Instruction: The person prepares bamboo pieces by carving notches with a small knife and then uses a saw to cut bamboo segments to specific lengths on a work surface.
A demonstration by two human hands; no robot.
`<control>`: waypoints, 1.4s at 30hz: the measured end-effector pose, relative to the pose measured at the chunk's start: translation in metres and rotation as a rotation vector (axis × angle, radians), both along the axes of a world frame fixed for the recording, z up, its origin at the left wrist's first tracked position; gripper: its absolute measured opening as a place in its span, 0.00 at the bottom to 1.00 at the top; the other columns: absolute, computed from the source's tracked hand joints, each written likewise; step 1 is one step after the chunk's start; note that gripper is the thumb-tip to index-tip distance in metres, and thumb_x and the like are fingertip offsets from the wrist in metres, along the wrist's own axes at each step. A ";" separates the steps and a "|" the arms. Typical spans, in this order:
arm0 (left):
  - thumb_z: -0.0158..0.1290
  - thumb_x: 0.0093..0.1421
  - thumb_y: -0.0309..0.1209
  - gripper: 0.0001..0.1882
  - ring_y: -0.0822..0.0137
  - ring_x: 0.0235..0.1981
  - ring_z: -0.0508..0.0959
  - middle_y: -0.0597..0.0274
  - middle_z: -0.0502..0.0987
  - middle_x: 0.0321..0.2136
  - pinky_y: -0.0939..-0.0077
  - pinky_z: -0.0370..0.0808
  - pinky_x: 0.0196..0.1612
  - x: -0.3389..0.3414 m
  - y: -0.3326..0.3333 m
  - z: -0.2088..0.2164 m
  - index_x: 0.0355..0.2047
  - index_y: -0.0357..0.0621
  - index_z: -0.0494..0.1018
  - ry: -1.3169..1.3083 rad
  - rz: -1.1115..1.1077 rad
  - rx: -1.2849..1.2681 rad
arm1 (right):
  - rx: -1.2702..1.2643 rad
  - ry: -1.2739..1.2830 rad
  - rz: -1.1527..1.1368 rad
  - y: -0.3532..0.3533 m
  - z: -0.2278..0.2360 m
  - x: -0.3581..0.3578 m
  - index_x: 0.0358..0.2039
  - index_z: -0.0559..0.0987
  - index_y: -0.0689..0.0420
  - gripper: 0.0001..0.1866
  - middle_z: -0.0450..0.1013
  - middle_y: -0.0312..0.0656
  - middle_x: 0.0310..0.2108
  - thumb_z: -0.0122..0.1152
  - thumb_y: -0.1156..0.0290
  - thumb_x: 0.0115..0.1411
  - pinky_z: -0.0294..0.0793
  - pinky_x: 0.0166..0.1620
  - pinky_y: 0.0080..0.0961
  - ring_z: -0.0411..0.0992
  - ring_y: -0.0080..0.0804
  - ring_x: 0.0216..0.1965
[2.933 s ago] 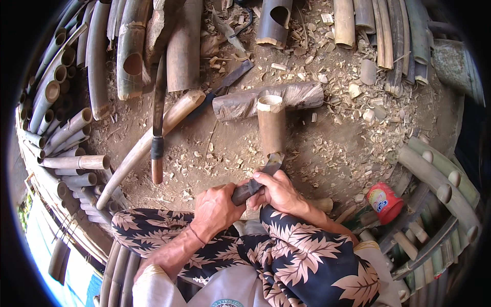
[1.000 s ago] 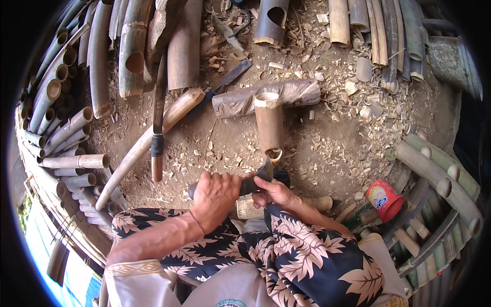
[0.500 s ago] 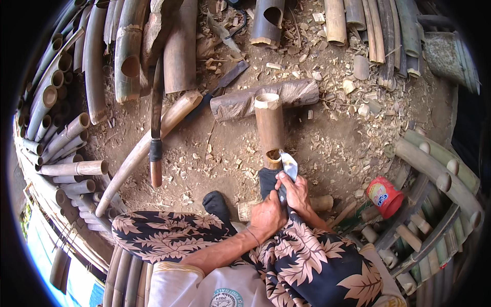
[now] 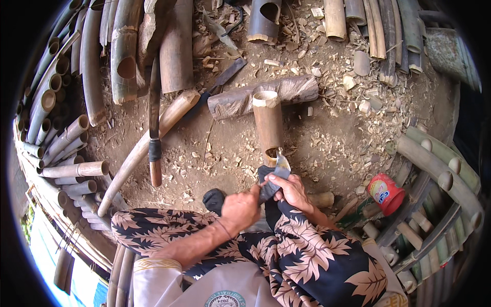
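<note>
A knife with a grey blade point(image 4: 281, 167) lies slantwise, its tip at a notch cut in a bamboo tube point(image 4: 268, 128). My left hand point(image 4: 239, 211) is closed in a fist at the knife's lower end, where the handle is mostly hidden. My right hand point(image 4: 291, 192) is closed round the knife closer to the tip, thumb along it. The tube's far end rests on a carved wooden log point(image 4: 225, 105); its near end meets my dark-covered foot. My other foot point(image 4: 214, 200), also dark-covered, is left of the tube.
A machete point(image 4: 155, 148) and a long curved bamboo pole point(image 4: 138, 153) are to the left. Another blade point(image 4: 230, 71) lies beyond the log. Bamboo tubes point(image 4: 76, 169) are stacked along the left. A red container point(image 4: 385, 194) stands at right beside a bamboo rack point(image 4: 429, 158). Wood chips cover the ground.
My left hand has moved left and slightly up, swinging the knife's lower end left. The blade has shifted a little left across the tube's notch. My right hand remains close to the blade.
</note>
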State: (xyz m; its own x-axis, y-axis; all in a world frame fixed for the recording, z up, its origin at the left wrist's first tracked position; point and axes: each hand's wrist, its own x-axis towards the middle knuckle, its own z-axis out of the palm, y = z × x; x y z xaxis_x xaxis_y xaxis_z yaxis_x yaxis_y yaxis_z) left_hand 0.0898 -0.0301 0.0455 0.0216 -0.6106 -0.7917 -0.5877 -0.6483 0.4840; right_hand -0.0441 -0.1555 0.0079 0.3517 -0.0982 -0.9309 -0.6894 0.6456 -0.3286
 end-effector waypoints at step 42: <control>0.56 0.58 0.38 0.12 0.57 0.28 0.83 0.53 0.81 0.26 0.62 0.78 0.31 0.064 -0.090 0.046 0.29 0.41 0.78 -0.249 -0.343 0.076 | 0.464 -0.553 -0.786 0.004 -0.001 0.027 0.47 0.73 0.61 0.12 0.77 0.44 0.39 0.49 0.68 0.68 0.80 0.43 0.38 0.77 0.34 0.41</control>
